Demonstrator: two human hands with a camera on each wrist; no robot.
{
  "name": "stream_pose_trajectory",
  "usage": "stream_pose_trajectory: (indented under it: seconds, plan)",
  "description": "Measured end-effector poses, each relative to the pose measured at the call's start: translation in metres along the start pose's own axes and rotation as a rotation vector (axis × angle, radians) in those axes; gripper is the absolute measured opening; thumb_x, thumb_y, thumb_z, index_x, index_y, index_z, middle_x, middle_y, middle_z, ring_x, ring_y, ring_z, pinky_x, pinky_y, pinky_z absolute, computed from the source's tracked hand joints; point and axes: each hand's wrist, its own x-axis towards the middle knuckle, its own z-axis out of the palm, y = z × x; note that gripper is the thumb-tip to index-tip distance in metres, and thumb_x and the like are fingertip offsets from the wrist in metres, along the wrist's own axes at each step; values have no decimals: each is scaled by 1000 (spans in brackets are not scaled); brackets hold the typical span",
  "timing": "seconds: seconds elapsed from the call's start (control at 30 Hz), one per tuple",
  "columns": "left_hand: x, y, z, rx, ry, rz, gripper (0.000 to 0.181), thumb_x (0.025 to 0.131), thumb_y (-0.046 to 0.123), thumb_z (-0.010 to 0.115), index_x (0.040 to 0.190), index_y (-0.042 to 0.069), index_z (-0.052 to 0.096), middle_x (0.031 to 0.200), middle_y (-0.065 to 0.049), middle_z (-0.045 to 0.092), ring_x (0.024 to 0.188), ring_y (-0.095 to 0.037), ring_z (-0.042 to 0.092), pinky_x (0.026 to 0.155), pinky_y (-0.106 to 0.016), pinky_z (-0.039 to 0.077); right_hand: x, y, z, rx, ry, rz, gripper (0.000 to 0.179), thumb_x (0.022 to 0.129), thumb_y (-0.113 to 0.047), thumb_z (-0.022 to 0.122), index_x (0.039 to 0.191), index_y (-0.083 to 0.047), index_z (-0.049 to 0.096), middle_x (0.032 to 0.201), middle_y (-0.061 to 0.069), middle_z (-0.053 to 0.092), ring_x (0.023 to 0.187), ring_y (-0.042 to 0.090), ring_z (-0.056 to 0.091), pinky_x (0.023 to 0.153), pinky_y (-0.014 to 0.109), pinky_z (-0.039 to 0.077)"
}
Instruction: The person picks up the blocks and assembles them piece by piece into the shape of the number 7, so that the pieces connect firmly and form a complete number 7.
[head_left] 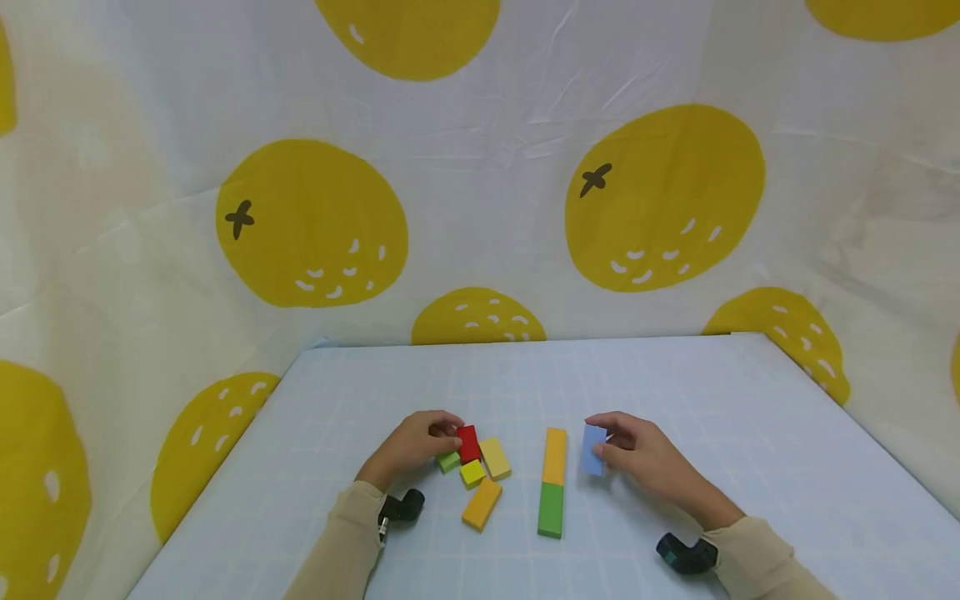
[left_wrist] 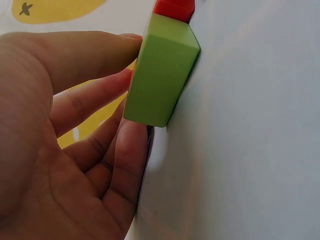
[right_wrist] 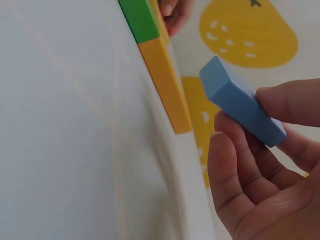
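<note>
The thumb and index finger of my left hand [head_left: 412, 446] pinch a red block [head_left: 470, 446] at its left side. A light green block [left_wrist: 162, 75] lies close by, right at the thumb in the left wrist view and hiding most of the red one. My right hand [head_left: 645, 450] grips a light blue block [right_wrist: 240, 102] between thumb and fingers, held above the table. To the left of it, an orange block [head_left: 554, 457] and a green block [head_left: 551, 511] lie end to end in a straight line.
Around the left hand lie a pale yellow block [head_left: 495, 457], a small bright yellow block [head_left: 472, 474] and a second orange block [head_left: 482, 503]. The white table [head_left: 420, 375] meets a fruit-patterned cloth [head_left: 487, 208] at its back edge.
</note>
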Motion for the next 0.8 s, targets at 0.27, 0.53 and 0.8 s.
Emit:
stream_pose_trajectory:
  seconds: [0.27,0.53,0.8]
  plan:
    - [0,1,2,2,-12,-9,31,92,29,73,121,18,69,100,3,63,93,-19,56,86,-37,51,8,-5,2,57,-16,-25,47,95,-24,71,134,-2,58,106,9,65,85,23,65,75,30,56]
    - [-1,1,2,6,-13,6,33,92,30,74,122,17,68,100,3,62,93,-19,56,85,-37,51,14,-12,1,88,-34,-35,47,96,-22,69,135,0,56,107,9,64,86,24,64,76,31,56]
    - [0,1,2,14,-4,4,33,92,31,74,121,19,69,100,4,62,94,-19,56,85,-36,51,18,-15,2,118,-28,-17,46,96,-20,69,136,-2,56,108,10,64,85,24,64,76,32,57]
